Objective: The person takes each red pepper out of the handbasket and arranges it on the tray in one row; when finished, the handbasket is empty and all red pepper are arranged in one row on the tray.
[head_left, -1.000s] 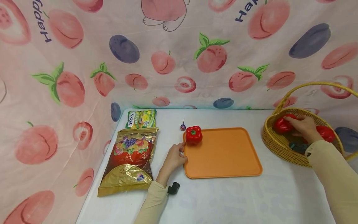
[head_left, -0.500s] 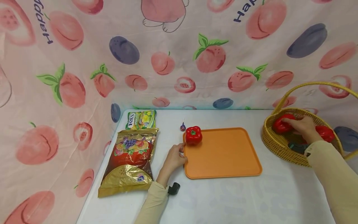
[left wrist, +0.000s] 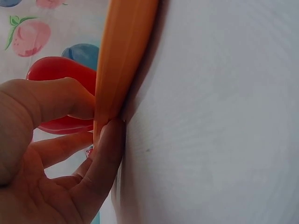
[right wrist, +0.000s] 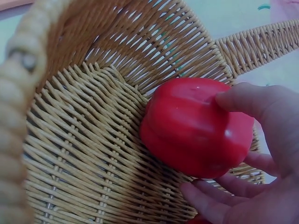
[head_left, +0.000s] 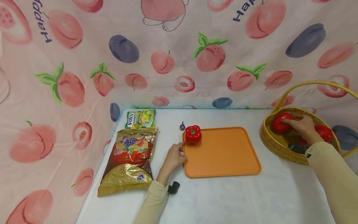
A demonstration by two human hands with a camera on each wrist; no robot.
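Note:
My left hand (head_left: pixel 173 157) pinches the left rim of an orange tray (head_left: pixel 223 155). In the left wrist view, the thumb lies on the tray's upper side and a finger is under its edge (left wrist: pixel 124 51). A red bell pepper (head_left: pixel 193 134) with a green stem sits on the tray's back left corner. Inside a yellow wicker basket (head_left: pixel 275 149) at the right, my right hand (head_left: pixel 305 127) grips another red bell pepper (right wrist: pixel 191 126), thumb on top and fingers beneath it. More red (head_left: pixel 324 133) shows in the basket beside the right wrist, partly hidden.
A large gold and brown candy bag (head_left: pixel 128 161) lies left of the tray, with a smaller green FOX'S bag (head_left: pixel 141 119) behind it. A lollipop (head_left: pixel 182 126) is near the tray's back left corner. The basket's tall handle (head_left: pixel 316 83) arches over it. Fruit-patterned cloth hangs behind.
The right hand and the pepper it holds have shifted very slightly left within the basket. The left hand, tray and pepper on the tray stay in place.

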